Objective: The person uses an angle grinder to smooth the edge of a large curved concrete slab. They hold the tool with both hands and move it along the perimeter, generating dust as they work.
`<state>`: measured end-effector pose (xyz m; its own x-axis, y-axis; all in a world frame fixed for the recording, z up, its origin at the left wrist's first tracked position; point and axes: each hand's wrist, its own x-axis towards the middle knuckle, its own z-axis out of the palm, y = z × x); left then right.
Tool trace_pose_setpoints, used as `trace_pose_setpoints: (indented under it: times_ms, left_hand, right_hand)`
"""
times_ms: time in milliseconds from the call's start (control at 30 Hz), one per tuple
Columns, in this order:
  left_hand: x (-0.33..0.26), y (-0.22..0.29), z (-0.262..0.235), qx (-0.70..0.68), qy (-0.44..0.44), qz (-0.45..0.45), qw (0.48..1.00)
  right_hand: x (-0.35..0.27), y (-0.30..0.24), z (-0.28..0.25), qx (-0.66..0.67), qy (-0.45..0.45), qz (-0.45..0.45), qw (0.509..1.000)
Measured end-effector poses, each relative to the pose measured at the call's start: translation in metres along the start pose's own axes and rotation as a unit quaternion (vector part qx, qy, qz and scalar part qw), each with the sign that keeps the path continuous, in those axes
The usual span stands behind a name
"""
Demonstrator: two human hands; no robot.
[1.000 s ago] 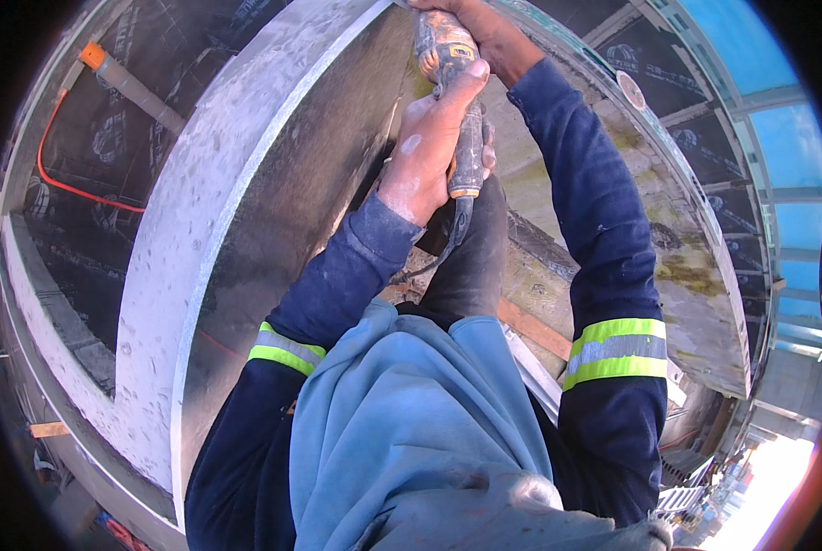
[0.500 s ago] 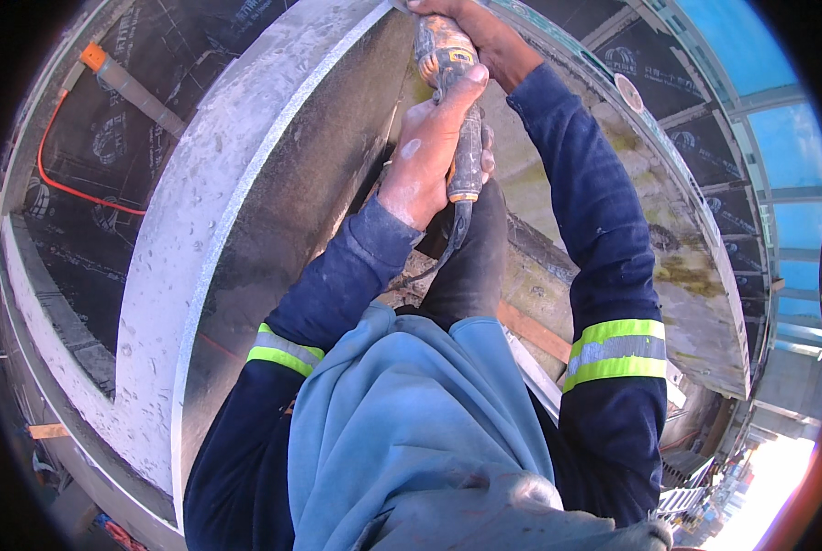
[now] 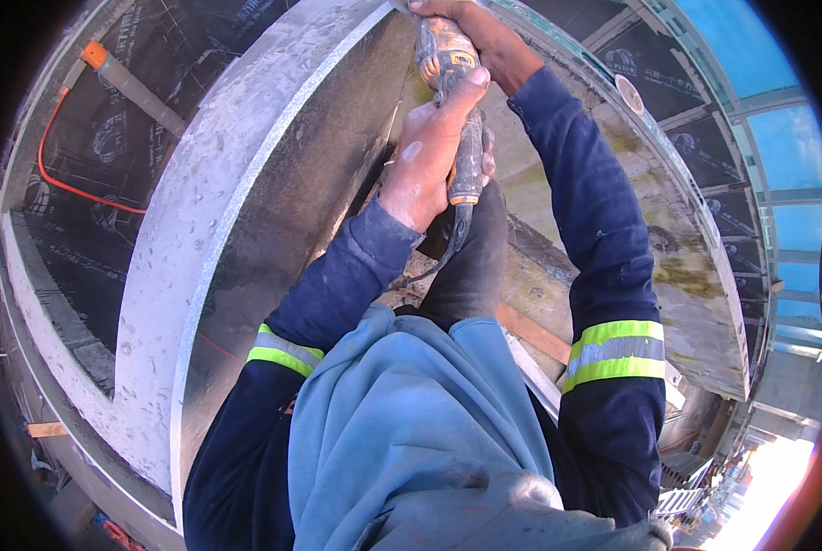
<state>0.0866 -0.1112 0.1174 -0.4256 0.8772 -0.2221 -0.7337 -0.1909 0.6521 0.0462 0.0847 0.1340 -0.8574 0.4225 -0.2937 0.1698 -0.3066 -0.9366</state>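
A dusty yellow-and-black power tool (image 3: 454,101) points up toward the top edge of the view, its black cord hanging below the handle. My left hand (image 3: 426,156) wraps the tool's lower handle. My right hand (image 3: 477,39) grips the tool's upper body near the top edge. The tool's working end is cut off by the frame. Both arms wear dark blue sleeves with yellow-and-silver reflective bands. A wide grey metal beam (image 3: 218,211) runs diagonally at the left of my hands.
A stained concrete slab (image 3: 668,239) lies to the right of my arms. Black sheeting (image 3: 108,138) with an orange cable (image 3: 71,184) and an orange-tipped bar (image 3: 117,78) sits at the left. A wooden strip (image 3: 530,332) lies below my knee. Blue panels (image 3: 778,138) are at the far right.
Both hands and the tool have shifted very slightly upward; the grip is unchanged.
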Motion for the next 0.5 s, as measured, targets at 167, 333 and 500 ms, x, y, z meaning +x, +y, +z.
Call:
trace_pose_setpoints:
  times_ms: [167,333,500]
  left_hand:
    - [-0.009,-0.001,0.001,0.004,0.002,0.0,1.0]
    - [-0.015,-0.002,0.002,0.005,0.01,0.001,1.0]
    - [-0.005,0.0,0.001,-0.002,-0.005,0.009,1.0]
  right_hand:
    - [-0.007,0.004,0.002,0.008,0.0,-0.012,1.0]
    - [-0.012,0.007,0.004,-0.005,0.023,-0.013,1.0]
    - [-0.003,0.0,0.003,-0.01,0.014,-0.012,1.0]
